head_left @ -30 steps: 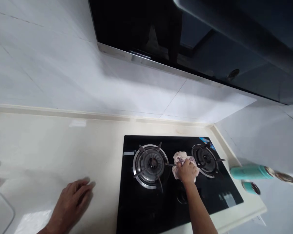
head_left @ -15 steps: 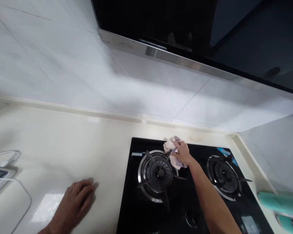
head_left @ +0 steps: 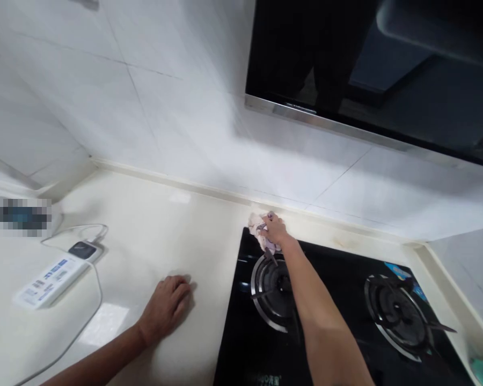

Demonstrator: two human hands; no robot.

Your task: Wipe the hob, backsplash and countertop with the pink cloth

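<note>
I see the right hand (head_left: 274,228) extended to the rear left corner of the black glass hob (head_left: 346,321), where its fingers are curled down over a crumpled pale cloth (head_left: 261,231), pressing it against the surface. The cloth lies at the hob's back edge, touching the cream counter (head_left: 153,236) strip in front of the white tiled wall (head_left: 165,107). The right forearm passes over the left burner (head_left: 273,292), which sits just in front of the cloth; the right burner (head_left: 398,316) is well apart, toward the right side. The left hand (head_left: 167,305) rests palm down on the counter, near the hob's left edge, with fingers loosely bent and gripping nothing. Further left on the counter I see a white power strip (head_left: 50,276) with a dark block (head_left: 82,249) plugged at its far end, its white cable (head_left: 92,305) trailing forward. A dark range hood (head_left: 366,69) hangs above the hob.
</note>
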